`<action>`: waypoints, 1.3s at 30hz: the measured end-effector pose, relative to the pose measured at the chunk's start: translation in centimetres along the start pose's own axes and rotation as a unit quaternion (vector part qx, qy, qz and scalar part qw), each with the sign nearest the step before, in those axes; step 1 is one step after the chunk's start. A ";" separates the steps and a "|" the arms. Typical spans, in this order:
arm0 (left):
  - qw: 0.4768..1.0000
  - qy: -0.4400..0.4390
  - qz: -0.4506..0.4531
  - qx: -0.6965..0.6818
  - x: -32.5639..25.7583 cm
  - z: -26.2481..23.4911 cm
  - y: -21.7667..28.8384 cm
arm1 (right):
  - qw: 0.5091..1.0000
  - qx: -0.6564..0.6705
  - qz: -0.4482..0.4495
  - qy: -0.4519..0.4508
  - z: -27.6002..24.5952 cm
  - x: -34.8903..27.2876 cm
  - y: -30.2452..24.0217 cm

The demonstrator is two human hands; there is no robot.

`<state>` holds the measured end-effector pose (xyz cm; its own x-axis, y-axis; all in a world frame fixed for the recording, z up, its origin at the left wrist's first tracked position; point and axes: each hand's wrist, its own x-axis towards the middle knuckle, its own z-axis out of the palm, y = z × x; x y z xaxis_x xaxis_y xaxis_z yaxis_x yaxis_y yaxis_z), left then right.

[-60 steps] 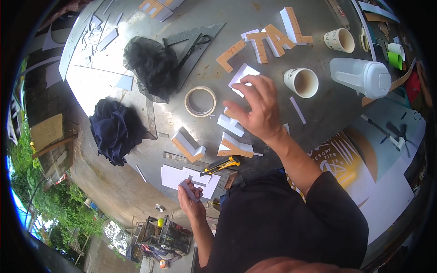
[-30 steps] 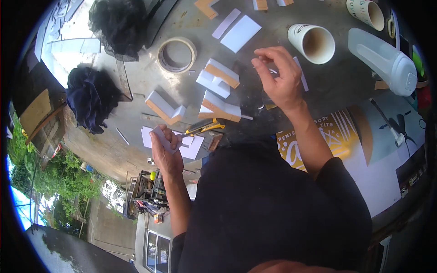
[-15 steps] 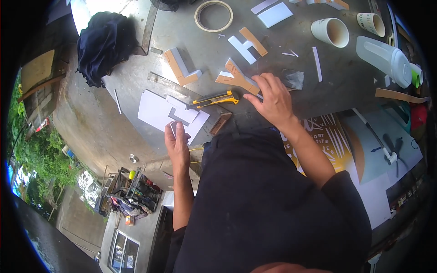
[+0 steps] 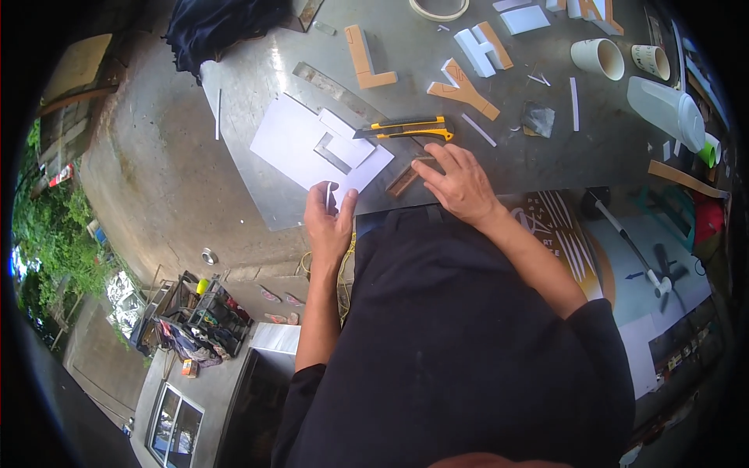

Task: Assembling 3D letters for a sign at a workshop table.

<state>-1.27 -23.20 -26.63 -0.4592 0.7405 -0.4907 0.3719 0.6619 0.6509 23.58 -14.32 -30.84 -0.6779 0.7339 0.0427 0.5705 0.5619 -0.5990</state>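
Observation:
My left hand [image 4: 330, 222] pinches a small thin white piece [image 4: 330, 193] between thumb and fingers, by the near corner of a white sheet [image 4: 289, 136]. That sheet has an angular cutout, and a narrower white piece [image 4: 347, 136] lies over it. My right hand [image 4: 462, 186] has its fingers apart around the right end of a brown, wood-like block [image 4: 402, 179] at the table edge; how firmly they touch it cannot be told. Beyond lies a yellow and black utility knife [image 4: 409, 127], its tip over the sheet. A brown-faced Y-shaped letter [image 4: 466, 90] rests behind it.
On the metal table [image 4: 257, 187] are an L-shaped letter [image 4: 363, 62], an H-shaped letter [image 4: 477, 51], a metal ruler [image 4: 335, 92], white strips [image 4: 575, 104] and a tape roll [image 4: 439, 14]. Paper cups [image 4: 598, 58] and a translucent container [image 4: 663, 109] stand right. Dark cloth [image 4: 218, 35] lies back left.
My right hand has moved from beside the Y-shaped letter toward me, to the brown block. My left hand keeps its small white piece. The whole view has shifted.

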 end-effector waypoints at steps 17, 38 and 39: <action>0.976 0.063 0.145 0.149 1.5 0.3 -6.4 | 1.000 0.013 0.025 0.004 1.4 -1.2 -1.5; 0.973 0.107 0.158 0.132 3.6 -1.2 -3.7 | 0.954 -0.002 0.133 0.270 -4.0 -5.1 4.6; 0.971 0.112 0.164 0.130 4.1 -0.8 -3.5 | 0.952 -0.004 0.128 0.277 -4.4 -4.7 4.9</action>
<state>-5.13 -22.54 -30.47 -0.4348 0.8921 -0.1232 0.7054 0.4225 0.5691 31.61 -13.27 -30.45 -0.1686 0.9347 0.3128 0.6896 0.3386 -0.6401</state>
